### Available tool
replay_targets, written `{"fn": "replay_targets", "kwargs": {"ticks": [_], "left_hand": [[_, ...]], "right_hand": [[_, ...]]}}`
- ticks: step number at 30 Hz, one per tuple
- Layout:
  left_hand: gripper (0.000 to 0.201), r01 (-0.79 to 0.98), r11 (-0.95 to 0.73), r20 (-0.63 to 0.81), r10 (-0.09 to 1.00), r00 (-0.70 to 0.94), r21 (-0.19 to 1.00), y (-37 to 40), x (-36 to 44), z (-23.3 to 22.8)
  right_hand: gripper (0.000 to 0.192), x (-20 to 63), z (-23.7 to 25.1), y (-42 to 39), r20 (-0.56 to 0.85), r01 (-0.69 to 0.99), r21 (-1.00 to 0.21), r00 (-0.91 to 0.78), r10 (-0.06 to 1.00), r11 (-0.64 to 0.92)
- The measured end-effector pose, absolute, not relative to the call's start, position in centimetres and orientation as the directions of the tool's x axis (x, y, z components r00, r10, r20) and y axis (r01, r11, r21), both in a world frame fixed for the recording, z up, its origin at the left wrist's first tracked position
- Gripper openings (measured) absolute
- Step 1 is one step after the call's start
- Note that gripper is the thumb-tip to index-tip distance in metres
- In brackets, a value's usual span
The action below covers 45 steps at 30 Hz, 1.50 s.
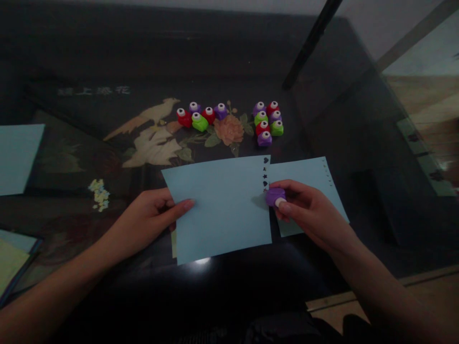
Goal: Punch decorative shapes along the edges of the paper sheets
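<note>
My left hand (pixel 154 215) grips the left edge of a light blue paper sheet (pixel 222 205), thumb on top. My right hand (pixel 308 210) holds a small purple punch (pixel 275 196) clamped on the sheet's right edge, thumb pressing its white button. Several small shapes are punched out in a column (pixel 266 172) along that edge, above the punch. A second blue sheet (pixel 308 177) lies under my right hand, partly covered by the first.
Two clusters of small red, green and purple punches (pixel 201 116) (pixel 267 123) stand farther back on the dark glass table (pixel 107 57). Paper scraps (pixel 99 193) lie at left. More blue paper (pixel 17 157) and a folder (pixel 14 258) sit at the left edge.
</note>
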<state>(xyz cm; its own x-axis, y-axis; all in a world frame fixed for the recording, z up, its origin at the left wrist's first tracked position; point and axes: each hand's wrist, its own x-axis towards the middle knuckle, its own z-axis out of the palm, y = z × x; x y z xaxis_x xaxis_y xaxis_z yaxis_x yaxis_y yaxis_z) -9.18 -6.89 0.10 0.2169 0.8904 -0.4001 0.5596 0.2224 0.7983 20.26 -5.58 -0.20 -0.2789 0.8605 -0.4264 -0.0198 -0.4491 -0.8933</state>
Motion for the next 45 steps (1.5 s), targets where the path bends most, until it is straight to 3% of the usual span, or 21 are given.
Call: {"fn": "replay_targets", "kwargs": {"ticks": [36,45], "left_hand": [[0.040,0.614,0.077,-0.283,0.927,0.246,0.786,-7.29,-8.74,-0.11],[0.040,0.643,0.124,-0.348,0.908,0.233,0.756,-7.27,-8.44,0.34]], "right_hand": [[0.026,19.46,-0.96,-6.17,-0.442,-0.034,-0.884,-0.260,0.858,-0.466],[0.025,19.45,-1.04,-6.16,-0.429,-0.035,-0.891,-0.265,0.864,-0.453]]}}
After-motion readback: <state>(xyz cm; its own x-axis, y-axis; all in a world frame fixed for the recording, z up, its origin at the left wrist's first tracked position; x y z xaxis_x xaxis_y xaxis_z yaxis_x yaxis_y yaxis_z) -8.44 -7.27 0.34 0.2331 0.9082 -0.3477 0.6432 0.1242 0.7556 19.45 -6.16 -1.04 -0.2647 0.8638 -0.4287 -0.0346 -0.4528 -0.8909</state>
